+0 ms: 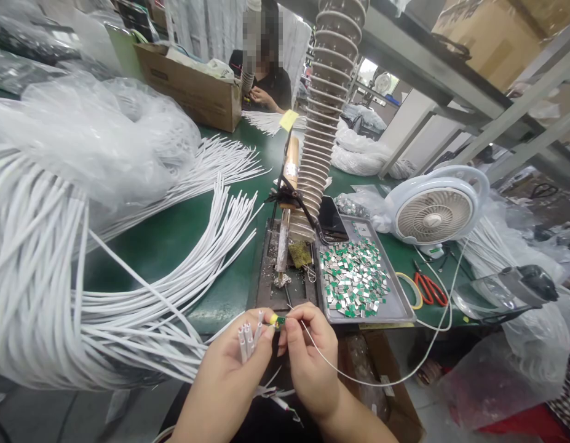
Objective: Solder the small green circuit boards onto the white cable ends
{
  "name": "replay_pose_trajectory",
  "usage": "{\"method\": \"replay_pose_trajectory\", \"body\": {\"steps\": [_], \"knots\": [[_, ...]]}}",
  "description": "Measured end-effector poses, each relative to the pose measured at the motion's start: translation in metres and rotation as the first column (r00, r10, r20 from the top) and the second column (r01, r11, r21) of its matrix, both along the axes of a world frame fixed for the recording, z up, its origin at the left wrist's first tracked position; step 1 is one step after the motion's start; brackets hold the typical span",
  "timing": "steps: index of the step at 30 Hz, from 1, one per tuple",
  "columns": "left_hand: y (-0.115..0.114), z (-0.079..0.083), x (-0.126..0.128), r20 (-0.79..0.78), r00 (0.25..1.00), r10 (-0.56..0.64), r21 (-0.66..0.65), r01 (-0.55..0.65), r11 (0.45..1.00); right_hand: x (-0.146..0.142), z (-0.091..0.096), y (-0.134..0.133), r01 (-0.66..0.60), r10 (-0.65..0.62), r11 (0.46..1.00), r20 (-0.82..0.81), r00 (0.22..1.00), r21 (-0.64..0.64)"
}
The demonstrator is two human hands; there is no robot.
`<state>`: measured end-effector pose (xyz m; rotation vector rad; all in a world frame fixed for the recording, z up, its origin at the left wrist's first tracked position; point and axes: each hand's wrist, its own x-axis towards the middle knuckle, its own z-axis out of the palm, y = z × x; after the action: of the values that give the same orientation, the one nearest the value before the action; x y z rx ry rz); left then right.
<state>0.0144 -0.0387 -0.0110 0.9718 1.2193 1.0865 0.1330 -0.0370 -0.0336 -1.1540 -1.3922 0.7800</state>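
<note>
A: Free passage?
B: Narrow strip of bare green tabletop [229, 300] between curved white cable bundle [206, 261] and dark metal stand [266, 298].
A: Obstructions?
B: Wooden-handled soldering iron [283, 237], near-upright over stand; ribbed translucent hose [331, 86] just beside.

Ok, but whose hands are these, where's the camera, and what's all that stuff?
There's no robot: these are one person's bare hands. The camera is worn on that person's head, looking forward and down. The left hand holds several white cable ends. The right hand pinches at a small green piece. On the green table lie big bundles of white cables, a tray of little green-and-silver pieces, a fan and red-handled pliers.
</note>
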Motion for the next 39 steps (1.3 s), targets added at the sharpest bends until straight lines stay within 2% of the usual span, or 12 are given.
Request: {"method": "replay_pose_trajectory", "body": {"steps": [2, 5, 9, 13, 17, 21, 39], "knots": [[0.0, -0.002, -0.001, 0.001, 1.0, 0.011, -0.013, -0.011, 1.0, 0.003, -0.002, -0.001, 0.042, -0.057, 0.991, 0.117, 0.991, 0.128], [0.001, -0.004, -0.001, 0.008, 0.999, 0.047, -0.036, -0.047, 0.998, 0.007, -0.005, -0.002, 0.044, -0.125, 0.939, 0.22, 0.968, 0.34], [0.005, -0.004, 0.0, 0.027, 0.997, 0.074, -0.053, -0.072, 0.996, 0.009, -0.014, -0.003, 0.029, -0.138, 0.893, 0.212, 0.967, 0.449], [0.01, 0.0, 0.004, 0.075, 0.995, 0.058, -0.081, -0.052, 0.995, 0.009, -0.014, -0.001, 0.056, -0.159, 0.872, 0.174, 0.972, 0.486], [0.013, 0.007, 0.007, 0.132, 0.989, 0.073, -0.113, -0.058, 0.992, 0.009, 0.0, 0.003, -0.014, -0.125, 0.863, 0.24, 0.963, 0.506], [0.013, 0.01, 0.007, 0.132, 0.987, 0.092, -0.125, -0.075, 0.989, 0.011, 0.009, 0.006, -0.021, -0.143, 0.859, 0.279, 0.95, 0.512], [0.022, 0.014, 0.012, 0.162, 0.984, 0.07, -0.103, -0.054, 0.993, 0.01, 0.006, 0.014, -0.005, -0.167, 0.852, 0.28, 0.945, 0.523]]}}
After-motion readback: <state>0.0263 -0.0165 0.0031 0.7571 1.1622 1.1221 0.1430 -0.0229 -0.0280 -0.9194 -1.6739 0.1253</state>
